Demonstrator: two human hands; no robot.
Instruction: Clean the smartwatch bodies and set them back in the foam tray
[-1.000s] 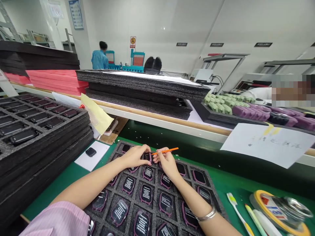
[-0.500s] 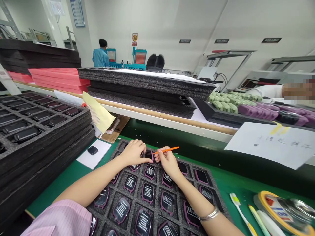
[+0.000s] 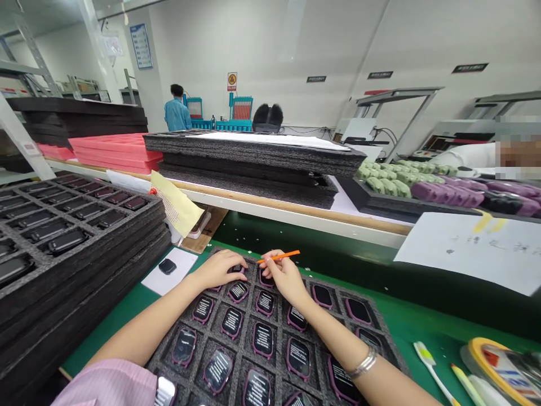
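Observation:
A dark foam tray (image 3: 380,332) lies on the green belt and holds several small purple-edged devices (image 3: 262,340) with black faces. My left hand (image 3: 222,267) rests with curled fingers on a device in the tray's far row. My right hand (image 3: 282,273) sits just to its right, pinching a thin orange stick (image 3: 279,256) that points right. A metal bracelet circles my right wrist.
A stack of foam trays with dark devices (image 3: 63,242) stands at the left. One loose device lies on a white card (image 3: 169,269). Toothbrushes (image 3: 431,369) and a tape roll (image 3: 502,361) lie at the right. Foam sheets, green and purple parts and a paper sheet (image 3: 465,248) fill the shelf behind. People work beyond.
My left hand slid from the device beside my right hand to one further left in the far row. The right hand kept the stick. The view shifted a little.

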